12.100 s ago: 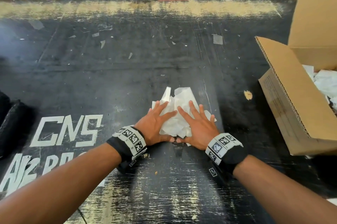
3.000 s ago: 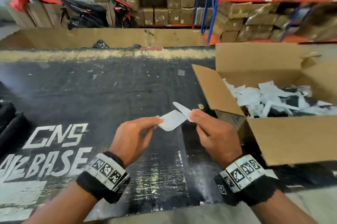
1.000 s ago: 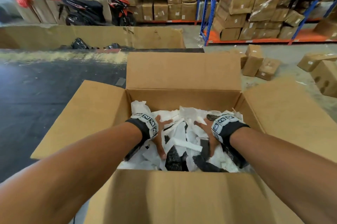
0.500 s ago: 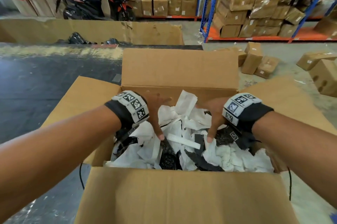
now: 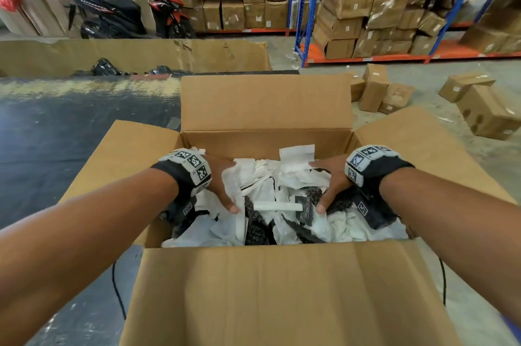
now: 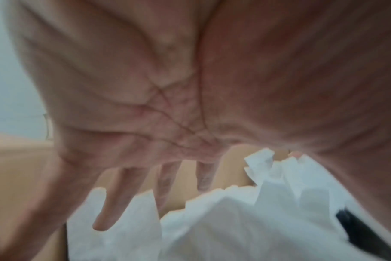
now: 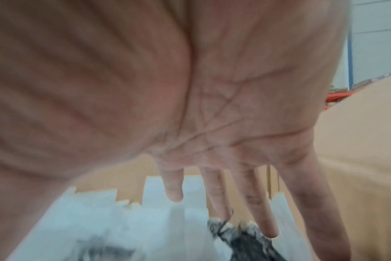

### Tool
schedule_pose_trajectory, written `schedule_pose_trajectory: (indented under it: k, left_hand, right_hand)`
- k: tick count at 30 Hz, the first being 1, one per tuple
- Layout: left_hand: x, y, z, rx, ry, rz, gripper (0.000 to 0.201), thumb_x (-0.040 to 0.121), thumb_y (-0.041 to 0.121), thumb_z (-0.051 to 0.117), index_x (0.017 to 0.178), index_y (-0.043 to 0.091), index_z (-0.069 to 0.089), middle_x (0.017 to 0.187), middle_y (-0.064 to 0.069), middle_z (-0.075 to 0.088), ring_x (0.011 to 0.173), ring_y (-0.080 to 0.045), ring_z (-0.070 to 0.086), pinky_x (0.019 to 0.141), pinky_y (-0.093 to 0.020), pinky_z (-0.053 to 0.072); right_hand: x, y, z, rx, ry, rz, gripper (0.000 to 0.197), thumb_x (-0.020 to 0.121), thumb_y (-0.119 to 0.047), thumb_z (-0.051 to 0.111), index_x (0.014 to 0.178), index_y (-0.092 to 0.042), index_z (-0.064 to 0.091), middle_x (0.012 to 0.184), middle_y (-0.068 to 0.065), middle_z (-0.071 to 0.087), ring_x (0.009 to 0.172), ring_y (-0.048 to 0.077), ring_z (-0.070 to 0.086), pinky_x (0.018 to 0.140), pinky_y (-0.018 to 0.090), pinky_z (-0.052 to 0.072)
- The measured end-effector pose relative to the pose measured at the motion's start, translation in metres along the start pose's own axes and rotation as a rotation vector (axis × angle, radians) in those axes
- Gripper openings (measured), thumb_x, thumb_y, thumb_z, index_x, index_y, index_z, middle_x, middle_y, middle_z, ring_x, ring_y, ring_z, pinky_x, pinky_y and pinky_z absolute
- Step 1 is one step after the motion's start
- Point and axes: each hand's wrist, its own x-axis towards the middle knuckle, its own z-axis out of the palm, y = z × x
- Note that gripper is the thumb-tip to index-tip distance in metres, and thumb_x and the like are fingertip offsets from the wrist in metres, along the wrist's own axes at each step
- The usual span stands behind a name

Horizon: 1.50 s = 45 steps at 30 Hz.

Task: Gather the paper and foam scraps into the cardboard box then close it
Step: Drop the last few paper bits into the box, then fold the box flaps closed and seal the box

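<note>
An open cardboard box [image 5: 267, 289] stands right in front of me with all its flaps spread out. White paper scraps [image 5: 262, 176] and black foam pieces [image 5: 255, 228] fill it. My left hand [image 5: 222, 185] hovers over the left side of the pile, palm down, fingers straight and spread. My right hand [image 5: 328, 183] mirrors it over the right side. In the left wrist view the spread fingers [image 6: 123, 197] hang just above the white paper [image 6: 234, 220]. The right wrist view shows straight fingers [image 7: 252, 199] above paper and black foam [image 7: 241, 242]. Neither hand holds anything.
The box's far flap [image 5: 265, 103] stands up; side flaps [image 5: 431, 148] lie outward. A black floor mat [image 5: 56, 134] lies to the left. Loose cartons [image 5: 485, 108] sit on the concrete at right, warehouse racks [image 5: 366, 7] and motorbikes [image 5: 112, 13] behind.
Both hands have risen out of the scraps and drawn apart toward the box's sides. A second ago they pressed down deep in the pile.
</note>
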Motion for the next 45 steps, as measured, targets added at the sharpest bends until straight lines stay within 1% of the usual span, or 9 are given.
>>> schedule_pose_trajectory:
  k: [8, 12, 16, 24, 28, 32, 36, 40, 45]
  left_hand:
    - [-0.047, 0.007, -0.006, 0.002, 0.281, 0.090, 0.099, 0.082, 0.066, 0.068, 0.160, 0.026, 0.023, 0.160, 0.000, 0.037, 0.144, -0.025, 0.039, 0.115, -0.035, 0.030]
    - [-0.076, -0.005, 0.013, -0.018, 0.419, 0.063, 0.089, 0.081, 0.065, 0.071, 0.154, 0.028, 0.036, 0.147, -0.005, 0.053, 0.129, -0.028, 0.054, 0.105, -0.036, 0.043]
    - [-0.102, -0.018, 0.049, -0.043, 0.484, -0.061, 0.085, 0.081, 0.063, 0.072, 0.151, 0.028, 0.040, 0.151, -0.009, 0.045, 0.134, -0.029, 0.049, 0.109, -0.039, 0.041]
    - [-0.170, -0.071, 0.114, -0.125, 0.626, -0.438, 0.091, 0.069, 0.076, 0.073, 0.148, 0.041, 0.043, 0.160, -0.015, 0.021, 0.150, -0.036, 0.012, 0.120, -0.059, 0.023]
    - [-0.183, -0.093, 0.130, -0.316, 0.679, -0.529, 0.089, 0.073, 0.074, 0.071, 0.149, 0.038, 0.043, 0.153, -0.021, 0.029, 0.143, -0.042, 0.025, 0.117, -0.055, 0.030]
    - [-0.197, -0.092, 0.129, -0.589, 0.771, -0.562, 0.083, 0.084, 0.057, 0.073, 0.153, 0.026, 0.039, 0.147, -0.026, 0.035, 0.134, -0.045, 0.040, 0.113, -0.052, 0.035]
    - [-0.206, -0.088, 0.127, -0.631, 0.906, -0.510, 0.073, 0.085, 0.040, 0.078, 0.149, 0.021, 0.046, 0.144, -0.025, 0.039, 0.129, -0.045, 0.046, 0.110, -0.054, 0.040]
    - [-0.217, -0.080, 0.115, -0.596, 1.051, -0.395, 0.065, 0.086, 0.035, 0.076, 0.144, 0.024, 0.049, 0.141, -0.019, 0.038, 0.116, -0.043, 0.057, 0.104, -0.055, 0.047]
    - [-0.226, -0.054, 0.100, -0.596, 1.188, 0.061, 0.075, 0.085, 0.037, 0.078, 0.146, 0.041, 0.034, 0.137, -0.005, 0.045, 0.099, -0.020, 0.064, 0.086, -0.042, 0.059]
  right_hand:
    - [-0.054, 0.002, -0.016, -0.106, 0.271, -0.031, 0.093, 0.073, -0.074, 0.067, 0.146, -0.021, 0.046, 0.147, 0.002, 0.051, 0.130, 0.026, 0.051, 0.108, 0.039, 0.040]
    - [-0.082, 0.011, -0.006, -0.118, 0.388, -0.023, 0.081, 0.082, -0.067, 0.064, 0.145, -0.018, 0.048, 0.146, 0.001, 0.052, 0.129, 0.023, 0.051, 0.104, 0.033, 0.039]
    - [-0.094, 0.033, 0.020, -0.128, 0.478, 0.001, 0.075, 0.079, -0.070, 0.064, 0.139, -0.026, 0.054, 0.142, 0.000, 0.054, 0.127, 0.023, 0.052, 0.104, 0.038, 0.043]
    - [-0.134, 0.090, 0.082, -0.156, 0.587, 0.257, 0.070, 0.078, -0.075, 0.051, 0.141, -0.045, 0.042, 0.165, 0.005, 0.008, 0.149, 0.039, 0.004, 0.116, 0.065, 0.008]
    - [-0.150, 0.106, 0.109, 0.023, 0.667, 0.381, 0.073, 0.080, -0.072, 0.052, 0.145, -0.042, 0.037, 0.164, 0.009, 0.005, 0.148, 0.040, 0.008, 0.115, 0.064, 0.006]
    - [-0.166, 0.114, 0.118, 0.169, 0.759, 0.470, 0.074, 0.083, -0.066, 0.055, 0.146, -0.031, 0.036, 0.158, 0.017, 0.015, 0.136, 0.041, 0.034, 0.111, 0.057, 0.028]
    - [-0.181, 0.111, 0.111, 0.170, 0.837, 0.431, 0.066, 0.085, -0.057, 0.057, 0.139, -0.022, 0.043, 0.135, 0.014, 0.045, 0.115, 0.037, 0.054, 0.096, 0.048, 0.045]
    - [-0.195, 0.089, 0.099, 0.125, 1.001, 0.296, 0.062, 0.086, -0.048, 0.058, 0.140, -0.021, 0.044, 0.139, 0.010, 0.046, 0.112, 0.034, 0.058, 0.088, 0.044, 0.051]
    - [-0.205, 0.044, 0.090, 0.101, 1.040, -0.081, 0.072, 0.090, -0.051, 0.059, 0.151, -0.031, 0.028, 0.145, 0.004, 0.050, 0.114, 0.025, 0.060, 0.091, 0.040, 0.051]
